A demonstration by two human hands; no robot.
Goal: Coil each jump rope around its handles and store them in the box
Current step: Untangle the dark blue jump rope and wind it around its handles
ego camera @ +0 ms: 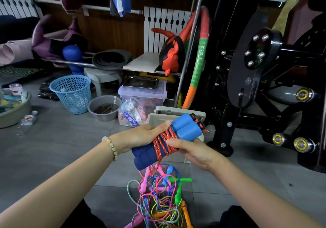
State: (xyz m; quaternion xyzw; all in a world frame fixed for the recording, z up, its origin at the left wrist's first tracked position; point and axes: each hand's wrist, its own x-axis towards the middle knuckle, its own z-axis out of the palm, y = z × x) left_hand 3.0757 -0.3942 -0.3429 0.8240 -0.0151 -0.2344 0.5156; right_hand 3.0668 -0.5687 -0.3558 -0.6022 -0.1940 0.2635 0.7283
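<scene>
Coiling is nearly ending beside the box (157,117): your left hand (141,134) is gripping the blue handles (185,130), your right hand (192,152) pinching the red cord (164,143) wound round them. Tangled ropes (162,197) are lying on the floor (70,148), waiting.

The person's forearms (67,180) are bare. A bracelet (110,147) of pale round beads with small gold spacers circles the wrist of the left hand (141,136). Dark clothing (82,215) shows at the lower edge.
</scene>
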